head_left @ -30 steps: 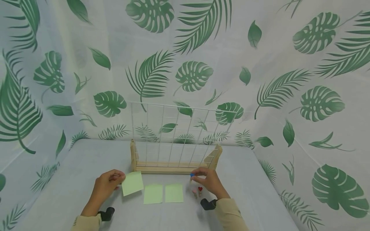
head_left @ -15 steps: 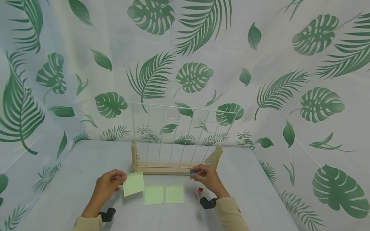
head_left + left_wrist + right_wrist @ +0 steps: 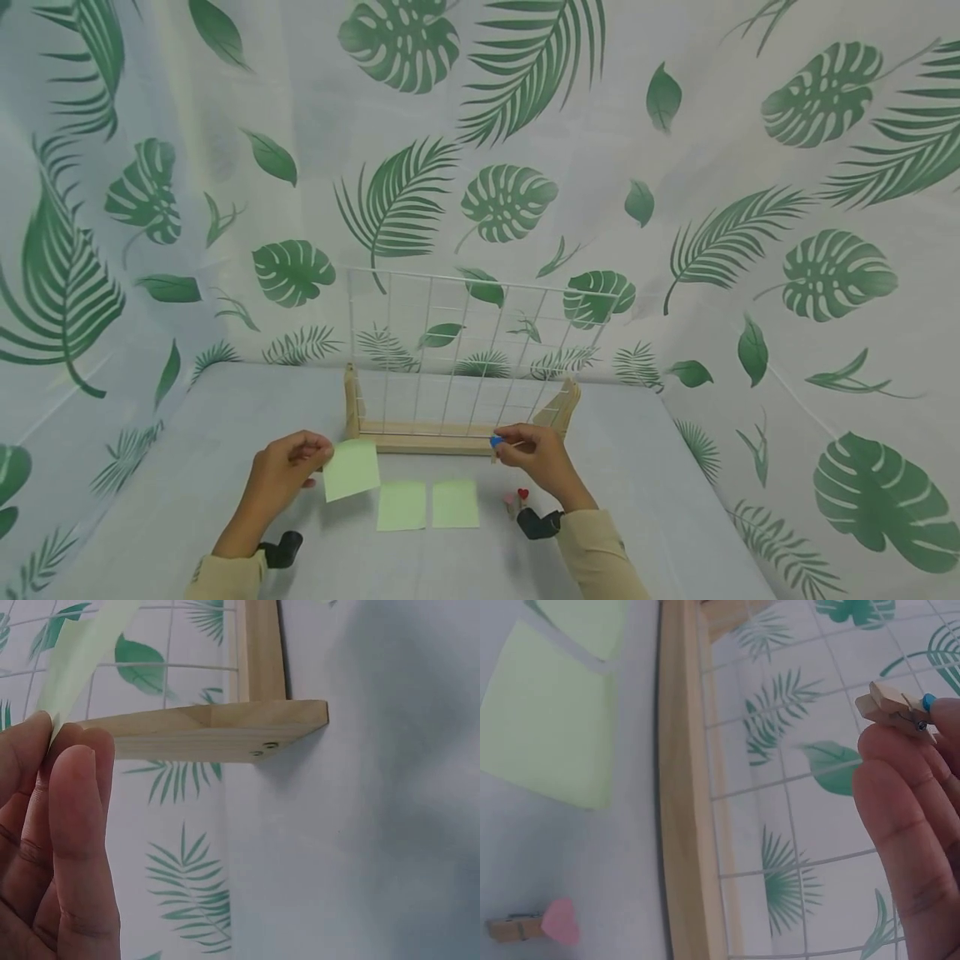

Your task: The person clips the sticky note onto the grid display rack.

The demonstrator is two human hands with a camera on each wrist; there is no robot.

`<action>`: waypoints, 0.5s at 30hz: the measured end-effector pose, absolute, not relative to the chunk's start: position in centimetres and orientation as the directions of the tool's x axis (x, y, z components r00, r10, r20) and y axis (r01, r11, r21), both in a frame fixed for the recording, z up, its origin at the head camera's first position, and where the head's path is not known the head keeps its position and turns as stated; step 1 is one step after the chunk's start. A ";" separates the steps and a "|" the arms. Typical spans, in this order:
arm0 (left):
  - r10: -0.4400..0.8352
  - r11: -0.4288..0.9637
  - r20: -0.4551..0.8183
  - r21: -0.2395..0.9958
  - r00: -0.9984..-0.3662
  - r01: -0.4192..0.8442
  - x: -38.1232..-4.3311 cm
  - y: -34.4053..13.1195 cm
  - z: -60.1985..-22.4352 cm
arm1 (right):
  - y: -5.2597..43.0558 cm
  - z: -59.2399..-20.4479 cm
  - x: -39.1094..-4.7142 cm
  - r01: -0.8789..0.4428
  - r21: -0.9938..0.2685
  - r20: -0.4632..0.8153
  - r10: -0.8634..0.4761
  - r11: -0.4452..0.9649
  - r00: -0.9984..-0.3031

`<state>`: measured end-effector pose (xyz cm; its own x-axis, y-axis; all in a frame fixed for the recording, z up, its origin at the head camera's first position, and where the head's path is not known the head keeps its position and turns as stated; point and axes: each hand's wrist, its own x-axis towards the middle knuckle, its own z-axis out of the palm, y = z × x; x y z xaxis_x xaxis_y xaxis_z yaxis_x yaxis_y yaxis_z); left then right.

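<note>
Head view takes in a white cloth backdrop (image 3: 585, 192) printed with green leaves, standing behind the far edge of the table and along its left and right edges. Next in size is the pale table (image 3: 660, 500) itself; its near edge is out of sight. In its far half, set in from the far edge and roughly midway between the side edges, stands a wooden stand (image 3: 431, 444) bearing a white wire grid (image 3: 480, 358), which rises above the table's far edge in the picture.

Two beige sleeves (image 3: 228, 577) come in from the near side. The left hand (image 3: 283, 471) pinches a held note (image 3: 352, 469), pale green, by its left edge between fingertips, in the air before the stand's left end. The right hand (image 3: 547, 467) grips a blue-topped clothespin (image 3: 495, 448) in its fingertips, near the stand's right end; the right wrist view shows its wooden legs pointing away from the hand.

Between the hands, two more green notes (image 3: 401, 506) lie side by side on the table, a narrow gap between them. A black device (image 3: 281, 550) sits at each wrist. Smallest, just beside the right-hand note, are a pink-heart clothespin (image 3: 536, 925) and a red-heart clothespin (image 3: 522, 497), close together.
</note>
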<state>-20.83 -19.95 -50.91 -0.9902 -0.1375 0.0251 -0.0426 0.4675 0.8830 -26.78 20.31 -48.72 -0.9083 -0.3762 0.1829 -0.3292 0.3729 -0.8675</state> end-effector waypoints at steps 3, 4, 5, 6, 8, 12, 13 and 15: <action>-0.140 0.474 0.033 0.880 -0.990 -0.038 -20.9 -20.0 -50.7 | 20.1 -48.4 -26.8 -0.320 -0.873 0.180 -0.368 0.368 -0.912; -0.142 0.475 0.035 0.879 -0.989 -0.037 -20.8 -19.9 -50.7 | 20.1 -48.4 -26.8 -0.317 -0.875 0.177 -0.367 0.365 -0.913; -0.144 0.477 0.038 0.878 -0.989 -0.036 -20.8 -19.9 -50.6 | 20.0 -48.3 -26.8 -0.313 -0.877 0.174 -0.366 0.365 -0.914; -0.142 0.476 0.040 0.879 -0.989 -0.033 -20.8 -19.9 -50.6 | 20.0 -48.2 -26.7 -0.316 -0.876 0.176 -0.369 0.364 -0.913; -0.137 0.477 0.046 0.879 -0.990 -0.025 -20.9 -19.9 -50.4 | 19.9 -48.1 -26.6 -0.323 -0.876 0.181 -0.376 0.359 -0.909; -0.118 0.479 0.074 0.878 -0.990 0.009 -21.0 -19.7 -50.1 | 19.8 -47.9 -26.8 -0.329 -0.875 0.186 -0.381 0.356 -0.906; -0.116 0.478 0.083 0.878 -0.990 0.018 -21.1 -19.7 -50.0 | 19.7 -47.8 -26.8 -0.330 -0.874 0.187 -0.379 0.356 -0.906; -0.118 0.473 0.092 0.881 -0.989 0.026 -21.1 -19.6 -49.8 | 19.6 -47.7 -26.9 -0.334 -0.872 0.193 -0.375 0.359 -0.907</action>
<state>-21.13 -19.55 -49.80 -0.9887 -0.1179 0.0921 0.0257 0.4730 0.8807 -26.94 19.64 -47.65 -0.9069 -0.3746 0.1928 -0.3336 0.3593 -0.8716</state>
